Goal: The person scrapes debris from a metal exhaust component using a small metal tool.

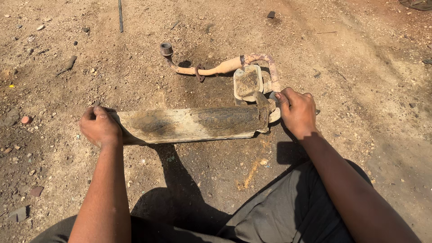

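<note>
A dirty, rusted exhaust muffler point(193, 123) lies lengthways on bare dirt in front of me. A bent, rust-pink pipe point(220, 67) with a round flange end point(167, 48) curves off its right end toward the far side. A flat, mud-caked plate point(247, 81) sits where pipe and muffler meet. My left hand point(100, 127) grips the muffler's left end. My right hand point(296, 110) is closed over the right end, at the pipe joint. My legs in grey trousers point(279, 211) fill the bottom of the view.
The ground point(351, 67) is dry dirt with scattered pebbles and small stones. A thin dark rod point(120, 15) lies at the top left. A sandal edge point(416, 4) shows at the top right corner. A reddish stone point(25, 119) lies at left.
</note>
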